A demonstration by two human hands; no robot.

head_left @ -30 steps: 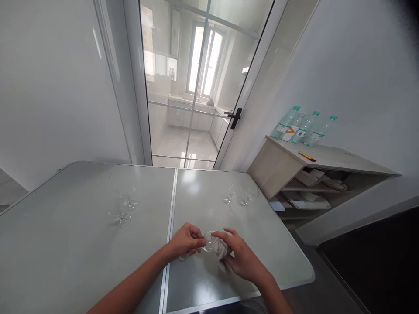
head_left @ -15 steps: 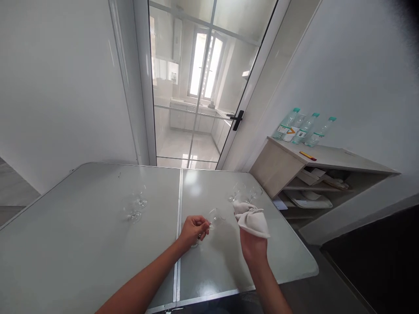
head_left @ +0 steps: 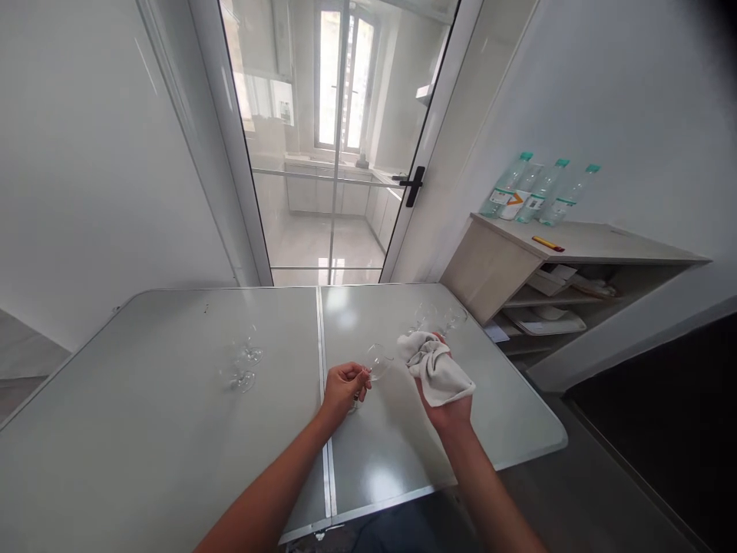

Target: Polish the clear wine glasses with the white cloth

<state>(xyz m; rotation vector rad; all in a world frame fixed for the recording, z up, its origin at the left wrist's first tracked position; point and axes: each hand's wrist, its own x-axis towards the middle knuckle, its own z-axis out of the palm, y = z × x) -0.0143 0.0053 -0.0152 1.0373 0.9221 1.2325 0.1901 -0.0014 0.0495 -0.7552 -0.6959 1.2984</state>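
So — left hand point(head_left: 344, 388) holds wineglass point(head_left: 378, 361); cloth point(head_left: 436, 370) bunched over right hand point(head_left: 447, 413)

left hand point(head_left: 344, 387): bare | right hand point(head_left: 452, 415): bare | forearms point(head_left: 276, 484): bare, slender

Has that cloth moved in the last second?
Yes: judged against the metal seam, the cloth has moved right and toward the door, off the glass in the left hand.
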